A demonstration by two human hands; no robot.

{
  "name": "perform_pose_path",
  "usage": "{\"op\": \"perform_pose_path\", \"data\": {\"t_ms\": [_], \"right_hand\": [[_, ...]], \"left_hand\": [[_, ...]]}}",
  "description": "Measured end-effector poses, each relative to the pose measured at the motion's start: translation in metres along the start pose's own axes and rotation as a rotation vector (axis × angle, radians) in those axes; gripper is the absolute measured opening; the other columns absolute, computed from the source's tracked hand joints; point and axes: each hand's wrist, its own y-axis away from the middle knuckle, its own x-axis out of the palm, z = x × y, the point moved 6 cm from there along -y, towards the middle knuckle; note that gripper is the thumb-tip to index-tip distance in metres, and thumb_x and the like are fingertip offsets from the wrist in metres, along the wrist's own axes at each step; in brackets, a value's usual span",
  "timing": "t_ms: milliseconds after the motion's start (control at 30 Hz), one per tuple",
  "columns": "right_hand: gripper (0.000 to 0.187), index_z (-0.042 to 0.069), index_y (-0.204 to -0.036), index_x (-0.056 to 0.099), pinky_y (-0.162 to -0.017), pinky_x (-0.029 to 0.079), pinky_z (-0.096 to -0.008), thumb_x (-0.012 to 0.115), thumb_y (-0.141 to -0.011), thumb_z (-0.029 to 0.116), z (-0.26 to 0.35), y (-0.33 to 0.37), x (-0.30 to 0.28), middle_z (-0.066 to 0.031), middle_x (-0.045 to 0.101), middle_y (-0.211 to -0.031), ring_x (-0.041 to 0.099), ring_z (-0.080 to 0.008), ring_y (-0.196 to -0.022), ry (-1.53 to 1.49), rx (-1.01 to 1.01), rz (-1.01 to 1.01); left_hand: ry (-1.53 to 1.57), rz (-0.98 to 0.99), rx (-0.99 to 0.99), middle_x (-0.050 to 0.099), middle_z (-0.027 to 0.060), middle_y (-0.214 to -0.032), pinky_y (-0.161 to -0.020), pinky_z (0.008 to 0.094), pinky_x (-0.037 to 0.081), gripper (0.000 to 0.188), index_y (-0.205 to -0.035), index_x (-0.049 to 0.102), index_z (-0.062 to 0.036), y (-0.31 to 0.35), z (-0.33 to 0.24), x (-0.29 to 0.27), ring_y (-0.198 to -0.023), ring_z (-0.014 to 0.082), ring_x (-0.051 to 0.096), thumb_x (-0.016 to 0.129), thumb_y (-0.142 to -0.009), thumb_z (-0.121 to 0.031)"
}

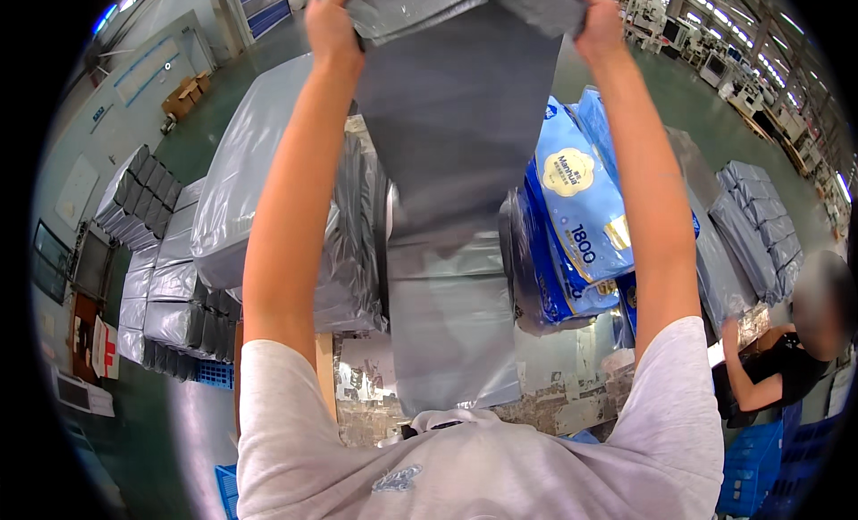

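Both my arms are raised and stretched forward. My left hand (335, 30) is closed on the upper left edge of a dark grey plastic bag (456, 109), and my right hand (597, 27) grips its upper right side. Between the hands the bag's top is folded and crumpled, and the upper edge of the view cuts it off. Its dark lower part hangs down, blurred. Below it a flat pile of grey plastic bags (453, 328) lies on the worn table (572, 364) in front of my chest.
Blue plastic-wrapped packs (585, 225) are stacked right of the pile. Left stands a tall wrapped grey bundle (259, 163); more grey bundles (165, 297) sit beyond it. A person (773, 368) in black works at the right, near grey bundles (751, 225) and a blue crate (751, 457).
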Motion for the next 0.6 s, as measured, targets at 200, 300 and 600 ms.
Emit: {"op": "perform_pose_path", "data": {"t_ms": [200, 300, 600], "right_hand": [[0.033, 0.0, -0.101, 0.056, -0.078, 0.047, -0.0322, 0.065, -0.072, 0.012, -0.045, 0.083, -0.074, -0.0083, 0.061, -0.092, 0.06, -0.0191, -0.083, 0.121, 0.136, -0.06], [0.043, 0.001, -0.108, 0.053, -0.074, 0.047, -0.0294, 0.068, -0.07, 0.015, -0.131, 0.155, -0.113, -0.0068, 0.06, -0.093, 0.058, -0.0161, -0.086, 0.206, 0.482, -0.121], [0.041, -0.007, -0.101, 0.054, -0.076, 0.048, -0.0323, 0.069, -0.069, 0.013, -0.297, 0.474, -0.191, -0.0151, 0.061, -0.093, 0.06, -0.0229, -0.084, 0.223, 1.321, -0.361]], "left_hand": [[0.043, -0.043, -0.203, 0.054, 0.006, -0.081, -0.069, 0.0301, 0.044, 0.019, -0.086, 0.053, -0.0024, 0.081, 0.042, -0.037, -0.074, 0.0175, 0.053, 0.055, -0.071, -0.013], [-0.131, -0.148, -0.472, 0.053, 0.0061, -0.077, -0.07, 0.031, 0.043, 0.018, -0.081, 0.055, -0.0032, 0.131, 0.126, -0.121, -0.074, 0.0182, 0.052, 0.054, -0.07, -0.017], [-0.644, -0.218, -1.481, 0.057, 0.0128, -0.087, -0.067, 0.0362, 0.046, 0.034, -0.096, 0.053, 0.0021, 0.442, 0.226, -0.343, -0.079, 0.0256, 0.056, 0.057, -0.068, -0.018]]}}
